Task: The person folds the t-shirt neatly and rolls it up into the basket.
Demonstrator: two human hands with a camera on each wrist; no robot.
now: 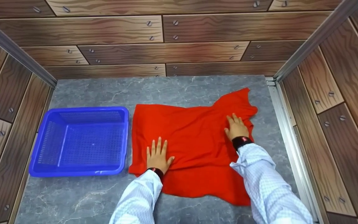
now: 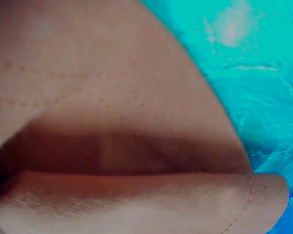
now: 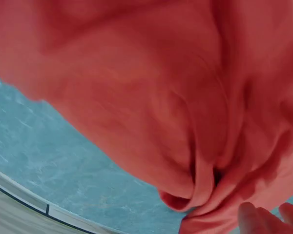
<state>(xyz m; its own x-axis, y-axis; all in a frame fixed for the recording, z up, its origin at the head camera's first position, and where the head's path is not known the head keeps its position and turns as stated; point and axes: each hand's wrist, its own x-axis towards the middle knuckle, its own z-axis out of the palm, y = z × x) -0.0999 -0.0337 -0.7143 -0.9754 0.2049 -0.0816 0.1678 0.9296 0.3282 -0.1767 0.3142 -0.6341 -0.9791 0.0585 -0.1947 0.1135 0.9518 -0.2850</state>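
Observation:
A red T-shirt (image 1: 191,133) lies spread sideways on the grey marbled tabletop, its straight hem to the left and a sleeve (image 1: 233,101) pointing up at the right. My left hand (image 1: 158,158) rests flat on the shirt near the hem, fingers straight and spread. On its neck end lies my right hand (image 1: 237,128), fingers extended. Stitched hem fabric (image 2: 136,200) fills much of the left wrist view, in odd colours. In the right wrist view, fingertips (image 3: 263,219) show at the bottom right, beside creased red cloth (image 3: 136,97).
A blue plastic basket (image 1: 124,140) with perforated walls stands left of the shirt, close to the hem. Wood-patterned panels (image 1: 135,29) wall in the back and both sides. A metal rail (image 1: 286,137) runs along the right edge of the tabletop (image 1: 73,199).

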